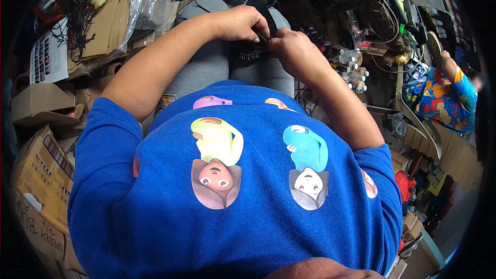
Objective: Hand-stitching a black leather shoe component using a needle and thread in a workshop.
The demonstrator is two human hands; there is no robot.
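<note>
Both hands meet over the knee end of a seated person's lap [199, 76], in grey trousers. The left hand [241, 23] is curled nearly closed, thumb and fingers pinching a dark strap [269, 20]; the right hand [295, 50], just beside it, is folded into a loose fist at the same strap, its fingertips partly hidden. The strap lies between the knees, with a black ridged piece [251, 56] under the hands; what it belongs to is too dark to tell. Nearer, a blue T-shirt [258, 196] printed with cartoon figures fills the view. Past the left forearm are flattened cardboard [106, 33], tangled black cords [80, 28], clear plastic sheeting [150, 2] and an open cardboard box [39, 104]. Past the right hand stand small white-capped bottles [354, 72]; farther right, another person [439, 95] in bright patterned clothing holds up a sandal-like thing [434, 46].
</note>
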